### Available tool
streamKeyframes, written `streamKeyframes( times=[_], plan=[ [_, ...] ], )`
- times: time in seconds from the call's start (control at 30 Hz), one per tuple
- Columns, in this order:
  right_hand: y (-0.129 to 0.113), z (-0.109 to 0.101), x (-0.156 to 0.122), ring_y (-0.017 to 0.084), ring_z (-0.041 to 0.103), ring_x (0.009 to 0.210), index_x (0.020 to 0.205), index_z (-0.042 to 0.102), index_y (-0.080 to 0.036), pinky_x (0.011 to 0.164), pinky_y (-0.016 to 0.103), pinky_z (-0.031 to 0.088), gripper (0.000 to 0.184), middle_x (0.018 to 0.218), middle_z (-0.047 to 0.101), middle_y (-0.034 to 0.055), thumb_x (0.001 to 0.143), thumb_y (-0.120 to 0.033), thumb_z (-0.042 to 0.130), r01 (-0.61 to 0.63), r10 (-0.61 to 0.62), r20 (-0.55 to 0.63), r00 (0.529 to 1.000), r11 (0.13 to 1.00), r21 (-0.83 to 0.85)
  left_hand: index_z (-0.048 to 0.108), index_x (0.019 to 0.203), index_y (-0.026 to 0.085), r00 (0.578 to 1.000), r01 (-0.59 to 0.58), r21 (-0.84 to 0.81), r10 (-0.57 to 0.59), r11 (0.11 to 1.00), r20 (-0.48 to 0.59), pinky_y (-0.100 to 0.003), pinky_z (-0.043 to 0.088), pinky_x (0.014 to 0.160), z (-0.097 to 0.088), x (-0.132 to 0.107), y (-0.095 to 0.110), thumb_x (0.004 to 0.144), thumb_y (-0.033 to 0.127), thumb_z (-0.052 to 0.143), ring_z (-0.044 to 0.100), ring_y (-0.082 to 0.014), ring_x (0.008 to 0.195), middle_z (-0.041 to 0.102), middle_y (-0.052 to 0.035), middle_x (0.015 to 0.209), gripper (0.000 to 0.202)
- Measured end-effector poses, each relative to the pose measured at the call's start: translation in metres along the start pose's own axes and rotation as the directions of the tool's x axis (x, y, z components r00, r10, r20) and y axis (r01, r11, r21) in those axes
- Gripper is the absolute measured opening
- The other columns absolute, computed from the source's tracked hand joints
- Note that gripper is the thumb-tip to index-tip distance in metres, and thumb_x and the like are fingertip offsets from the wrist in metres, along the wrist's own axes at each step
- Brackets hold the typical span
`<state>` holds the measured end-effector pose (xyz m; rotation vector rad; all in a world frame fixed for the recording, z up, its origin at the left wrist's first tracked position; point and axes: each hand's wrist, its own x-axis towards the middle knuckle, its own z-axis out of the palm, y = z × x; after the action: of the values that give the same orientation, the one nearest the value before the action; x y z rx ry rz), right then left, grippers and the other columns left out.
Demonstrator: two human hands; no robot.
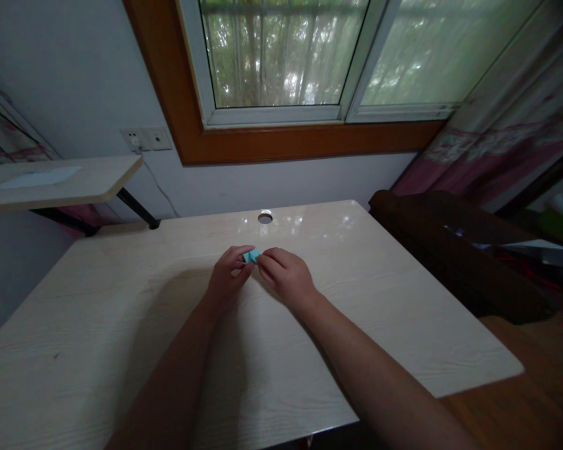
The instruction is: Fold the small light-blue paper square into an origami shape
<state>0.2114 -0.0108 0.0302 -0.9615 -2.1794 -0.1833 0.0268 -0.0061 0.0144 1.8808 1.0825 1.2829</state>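
A small light-blue folded piece [250, 255], which looks like paper, is between my two hands over the far middle of the desk. My left hand [229, 269] is closed on its left side, thumb below and index finger above. From the right, my right hand [285, 273] pinches its other edge with the fingertips. Most of the piece is covered by fingers, so its full shape is hidden.
The pale wooden desk [380, 325] has a round cable hole [265, 217] near its back edge. A raised shelf [60, 181] on black legs stands at the back left. Behind are a wall socket [145, 139] and a window [281, 56]. Dark brown furniture [441, 250] is at the right.
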Motion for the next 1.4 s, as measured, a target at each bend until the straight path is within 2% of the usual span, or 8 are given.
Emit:
streamKeyframes(
  times=[0.1, 0.23, 0.43, 0.7, 0.97, 1.1, 1.27, 1.4],
  plan=[
    [0.001, -0.001, -0.001, 0.018, 0.061, 0.082, 0.103, 0.067, -0.023, 0.07, 0.029, 0.045, 0.022, 0.096, 0.07, 0.0067, 0.097, -0.028, 0.046, 0.037, -0.036, 0.062, 0.997, 0.999, -0.015, 0.062, 0.113, 0.022, 0.999, -0.019, -0.006, 0.019, 1.0, 0.047, -0.028, 0.053, 0.078, 0.0, -0.001, 0.003, 0.088, 0.03, 0.059, 0.061, -0.0178, 0.093, 0.062, -0.0073, 0.105, 0.027],
    [0.003, -0.001, -0.003, 0.02, 0.061, 0.088, 0.11, 0.066, -0.025, 0.075, 0.032, 0.046, 0.024, 0.102, 0.07, 0.0079, 0.097, -0.028, 0.046, 0.024, -0.031, 0.103, 0.994, 0.997, 0.07, 0.063, 0.107, 0.02, 0.999, 0.024, -0.035, -0.022, 0.999, 0.048, -0.027, 0.052, 0.076, -0.001, -0.002, 0.005, 0.087, 0.033, 0.061, 0.062, -0.0174, 0.086, 0.065, -0.0058, 0.098, 0.024],
    [0.002, 0.004, -0.005, 0.021, 0.061, 0.089, 0.107, 0.067, -0.023, 0.077, 0.034, 0.049, 0.02, 0.099, 0.069, 0.01, 0.094, -0.025, 0.051, 0.031, -0.03, -0.005, 1.0, 0.987, 0.161, 0.062, 0.106, 0.02, 0.998, 0.056, -0.081, -0.056, 0.995, 0.004, -0.026, 0.052, 0.075, -0.001, -0.004, 0.004, 0.086, 0.032, 0.062, 0.064, -0.0159, 0.082, 0.067, -0.0044, 0.096, 0.023],
    [0.001, 0.007, -0.002, 0.021, 0.059, 0.094, 0.102, 0.062, -0.021, 0.083, 0.036, 0.051, 0.013, 0.098, 0.064, 0.0091, 0.09, -0.024, 0.058, -0.108, 0.151, -0.099, 0.983, 0.931, 0.347, 0.061, 0.106, 0.02, 0.996, 0.084, -0.209, -0.089, 0.974, -0.014, -0.028, 0.055, 0.079, 0.001, -0.006, 0.002, 0.086, 0.03, 0.062, 0.067, -0.0161, 0.083, 0.068, -0.0045, 0.095, 0.022],
    [0.0, 0.014, -0.003, 0.017, 0.059, 0.082, 0.106, 0.057, -0.02, 0.076, 0.031, 0.051, 0.02, 0.092, 0.06, 0.0056, 0.087, -0.026, 0.06, -0.276, 0.3, 0.041, 0.953, 0.805, 0.525, 0.063, 0.101, 0.02, 0.994, 0.1, -0.135, -0.105, 0.986, -0.032, -0.025, 0.054, 0.071, 0.001, -0.005, 0.001, 0.085, 0.029, 0.063, 0.066, -0.0138, 0.074, 0.066, -0.0012, 0.082, 0.019],
    [0.003, 0.02, -0.005, 0.015, 0.06, 0.08, 0.103, 0.059, -0.02, 0.071, 0.027, 0.051, 0.015, 0.09, 0.061, 0.0042, 0.088, -0.024, 0.057, -0.317, 0.333, 0.084, 0.939, 0.745, 0.587, 0.061, 0.1, 0.02, 0.996, 0.092, -0.131, -0.094, 0.987, -0.002, -0.024, 0.052, 0.068, 0.001, -0.005, -0.001, 0.085, 0.027, 0.063, 0.065, -0.0134, 0.071, 0.065, -0.0001, 0.077, 0.017],
    [0.007, 0.023, -0.006, 0.015, 0.06, 0.08, 0.096, 0.063, -0.019, 0.071, 0.027, 0.05, 0.012, 0.088, 0.061, 0.0035, 0.086, -0.026, 0.06, -0.373, 0.392, 0.113, 0.913, 0.688, 0.623, 0.06, 0.098, 0.02, 0.995, 0.1, -0.16, -0.098, 0.982, 0.018, -0.028, 0.054, 0.075, 0.002, -0.005, -0.003, 0.085, 0.028, 0.063, 0.066, -0.0157, 0.078, 0.067, -0.0034, 0.085, 0.015],
    [0.006, 0.025, -0.005, 0.014, 0.058, 0.072, 0.091, 0.061, -0.019, 0.065, 0.026, 0.048, 0.012, 0.081, 0.062, 0.0022, 0.083, -0.028, 0.062, -0.44, 0.459, 0.178, 0.87, 0.565, 0.698, 0.058, 0.096, 0.02, 0.995, 0.094, -0.171, -0.089, 0.981, 0.033, -0.028, 0.054, 0.074, 0.003, -0.004, -0.003, 0.085, 0.027, 0.062, 0.065, -0.0157, 0.079, 0.066, -0.0043, 0.088, 0.013]
  ],
)
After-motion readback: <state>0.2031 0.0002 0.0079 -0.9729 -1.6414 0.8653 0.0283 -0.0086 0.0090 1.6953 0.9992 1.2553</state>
